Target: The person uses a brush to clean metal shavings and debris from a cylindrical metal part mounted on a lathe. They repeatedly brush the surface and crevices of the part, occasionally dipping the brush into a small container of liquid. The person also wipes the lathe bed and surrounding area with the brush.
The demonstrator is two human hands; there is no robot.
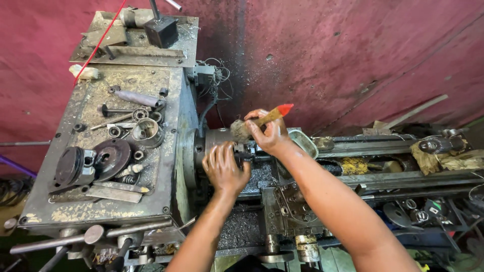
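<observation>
Both forearms reach up from 6 o'clock: left hand (224,168) lies palm-down, fingers spread, on the chuck (218,141); right hand (269,135) grips a red-tipped brush (262,120), bristles at the chuck's 12 o'clock.

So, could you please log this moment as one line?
right hand: holds brush at chuck | left hand: on chuck | lathe: chips on bed

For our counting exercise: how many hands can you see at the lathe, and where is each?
2. The left hand rests on the lathe chuck. The right hand, just right of it, holds a red-tipped brush against the chuck. None seems hidden.
</observation>
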